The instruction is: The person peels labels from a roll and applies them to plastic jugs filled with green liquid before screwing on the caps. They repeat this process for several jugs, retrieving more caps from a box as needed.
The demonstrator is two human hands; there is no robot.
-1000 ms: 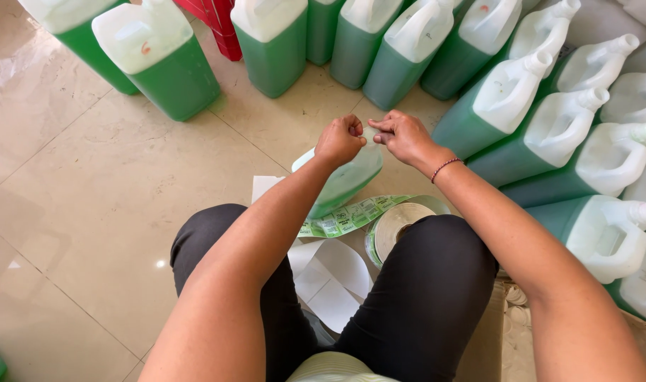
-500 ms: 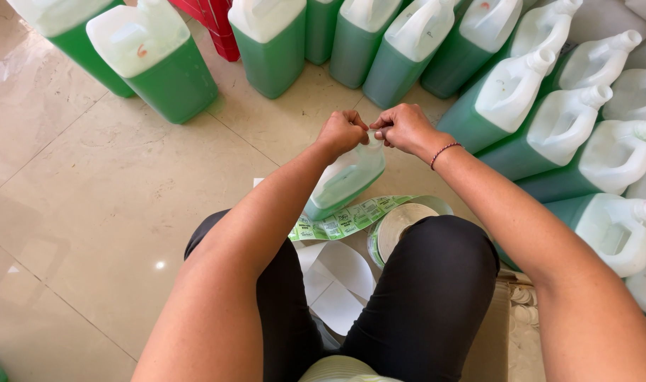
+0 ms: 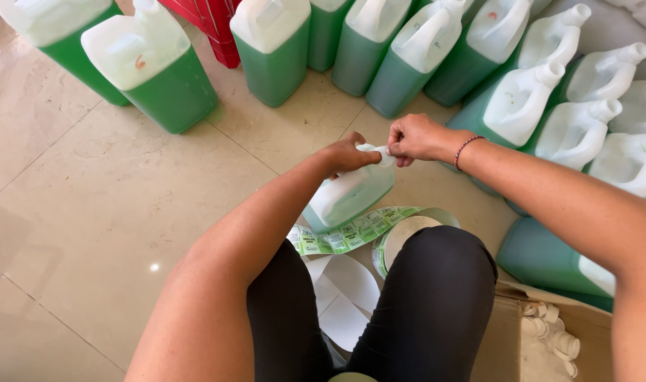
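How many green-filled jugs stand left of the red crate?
2: one jug beside the red crate, a second jug in the top-left corner, cut by the frame; more may stand out of view.

Green-filled jug, tilted, on floor

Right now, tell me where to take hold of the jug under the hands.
Probably by the moulded handle on top of the jug, from above. The left hand and right hand already crowd its neck, and the smooth green body gives no grip.
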